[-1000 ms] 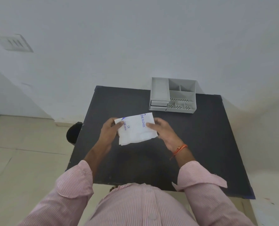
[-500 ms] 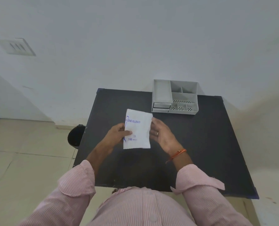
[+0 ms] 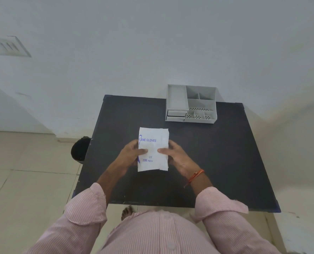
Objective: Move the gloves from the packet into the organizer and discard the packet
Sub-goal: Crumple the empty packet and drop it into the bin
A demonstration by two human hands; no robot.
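Note:
A white glove packet (image 3: 153, 143) with blue print stands upright between both hands above the black table (image 3: 216, 158). My left hand (image 3: 129, 154) grips its left edge, thumb on the front. My right hand (image 3: 174, 154) holds the right edge, thumb pressed on the front too. The packet looks closed; no gloves show. The grey organizer (image 3: 177, 98) with several compartments sits at the table's far edge, well beyond the packet and to its right.
A dark round bin (image 3: 80, 149) stands on the tiled floor just left of the table. A white wall runs behind the table. My bare foot (image 3: 127, 212) shows under the table's near edge.
The packet has turned from lying sideways to upright, print facing me. My right hand, briefly loose beside it, now grips its right edge.

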